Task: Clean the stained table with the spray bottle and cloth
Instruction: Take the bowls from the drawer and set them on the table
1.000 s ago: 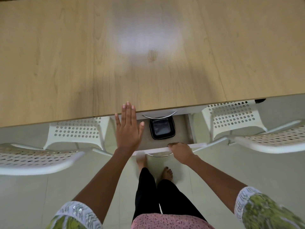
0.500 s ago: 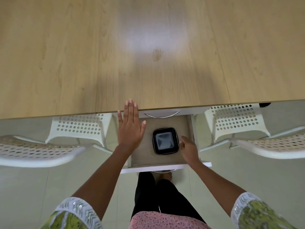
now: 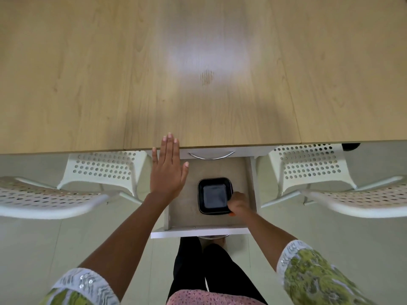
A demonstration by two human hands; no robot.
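While the person is standing at the wooden table (image 3: pixel 88 73), the head camera is looking straight down at both arms. A small brown stain (image 3: pixel 207 77) is sitting on the table top, out past the near edge and well away from both hands. A pale patch of light is lying on the wood around the stain.

Under the table's near edge, a white drawer (image 3: pixel 198 231) is standing pulled out toward the person. A black square tray (image 3: pixel 214 195) is resting inside the drawer, closer to its right side. Something flat and grey is lying in the tray, but the picture is not clear enough to tell what it is. No spray bottle is showing anywhere in this view.

The left hand (image 3: pixel 168 170) is spread flat with straight fingers, holding nothing. Its fingertips are lying over the table's near edge, just left of the drawer. The right hand (image 3: pixel 239 204) is reaching into the drawer, and its curled fingers are gripping the tray's right rim.

A curved metal handle (image 3: pixel 211 155) is showing just under the table edge, above the drawer. Two white chairs with holes (image 3: pixel 103 166) (image 3: pixel 308 164) are standing tucked under the table, one on each side of the drawer.
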